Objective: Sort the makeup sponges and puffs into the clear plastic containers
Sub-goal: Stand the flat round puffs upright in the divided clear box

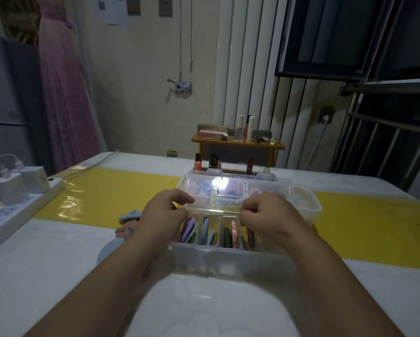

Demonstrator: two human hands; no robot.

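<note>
Your left hand and right hand hover over the clear divided container, dead centre on the tabletop. Both hands are curled, fingertips at the near edge of the raised lid. You cannot tell whether either one actually pinches it.

Puffs stand on edge in the compartments: purple, green, blue, dark green, and one pink-and-white. The lid rises at the container's 12 o'clock side.

At 9 o'clock from the container, loose puffs lie on the tabletop just beside your left wrist. At 2 o'clock sits a second clear tub holding pale puffs. The power strip lies far out at 9 o'clock.
</note>
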